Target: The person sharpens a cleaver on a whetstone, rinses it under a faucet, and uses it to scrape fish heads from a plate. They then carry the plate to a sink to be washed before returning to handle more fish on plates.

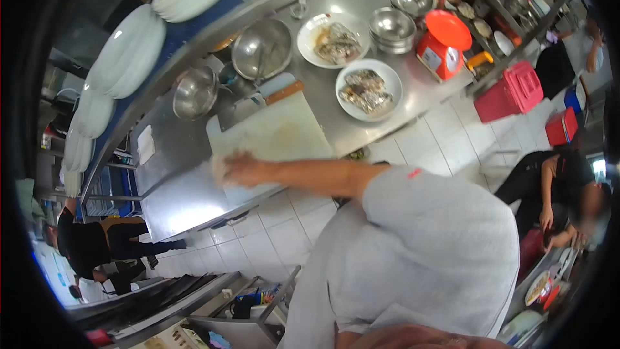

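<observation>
My right hand [240, 169], smeared by motion, is over the lower left part of a pale cutting board [278, 132]. A whitish blur shows at its fingertips; I cannot make out whether it is a held thing. A broad-bladed cleaver [239, 113] with a wooden handle [284, 92] lies along the board's far edge. Beyond the board stand a large steel bowl [261, 50] and a smaller steel bowl [196, 92]. Two white plates [309, 52] [395, 105] hold shiny grey-brown food pieces. My left hand is not visible; bare skin at the bottom edge is too close to make out.
A folded white cloth [146, 145] lies on the steel table [184, 184]. Stacked steel bowls [392, 29] and a red scale [441, 45] stand at its right end. Stacked white dishes [129, 45] line the shelf. A red bin [509, 92] stands on the floor. Other people are at both sides.
</observation>
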A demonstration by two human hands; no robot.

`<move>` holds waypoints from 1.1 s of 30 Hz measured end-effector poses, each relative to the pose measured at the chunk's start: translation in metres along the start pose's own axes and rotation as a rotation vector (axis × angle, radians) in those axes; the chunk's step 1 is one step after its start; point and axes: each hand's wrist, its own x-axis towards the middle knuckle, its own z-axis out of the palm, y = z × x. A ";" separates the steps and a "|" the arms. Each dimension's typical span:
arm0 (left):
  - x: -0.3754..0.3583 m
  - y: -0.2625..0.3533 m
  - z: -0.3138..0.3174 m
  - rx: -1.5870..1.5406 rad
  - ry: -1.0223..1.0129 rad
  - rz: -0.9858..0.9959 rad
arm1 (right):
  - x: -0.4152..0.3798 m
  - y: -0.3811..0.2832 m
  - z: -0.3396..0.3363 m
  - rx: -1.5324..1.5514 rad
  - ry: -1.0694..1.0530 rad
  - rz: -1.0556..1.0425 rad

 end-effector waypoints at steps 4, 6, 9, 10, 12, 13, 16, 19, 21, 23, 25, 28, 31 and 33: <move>-0.011 0.009 -0.007 0.130 -0.114 0.025 | -0.117 0.027 -0.072 0.435 -0.075 0.099; -0.009 0.019 -0.011 0.186 -0.163 0.048 | -0.213 0.042 -0.109 0.689 -0.416 0.515; 0.010 0.044 -0.012 0.265 -0.231 0.101 | -0.410 0.048 -0.083 0.453 -0.628 1.001; 0.015 0.053 -0.011 0.292 -0.250 0.112 | -0.464 0.036 -0.078 0.580 -0.707 1.316; 0.021 0.076 -0.013 0.353 -0.280 0.125 | -0.480 -0.013 -0.113 1.217 -0.440 1.711; 0.035 0.093 -0.018 0.212 -0.312 0.090 | -0.496 -0.024 -0.090 1.224 -0.195 1.734; 0.079 0.139 -0.017 -0.142 -0.289 0.239 | -0.517 0.004 -0.077 0.785 -0.345 1.587; 0.086 0.228 -0.021 -0.106 -0.216 0.370 | -0.487 0.041 -0.124 0.472 -0.642 1.315; 0.100 0.270 -0.013 -0.125 -0.157 0.432 | -0.478 0.073 -0.154 0.326 -0.526 1.110; 0.113 0.305 -0.007 -0.108 -0.108 0.430 | -0.455 0.091 -0.201 0.398 -0.138 1.220; 0.119 0.348 -0.006 0.036 -0.055 0.506 | -0.445 0.115 -0.231 0.372 0.044 1.194; 0.137 0.376 0.001 0.104 -0.017 0.469 | -0.425 0.137 -0.264 0.298 0.091 1.103; 0.141 0.397 0.012 0.113 0.023 0.450 | -0.391 0.150 -0.271 0.347 0.168 0.988; 0.154 0.396 0.023 0.081 0.046 0.374 | -0.369 0.158 -0.252 0.194 0.186 0.912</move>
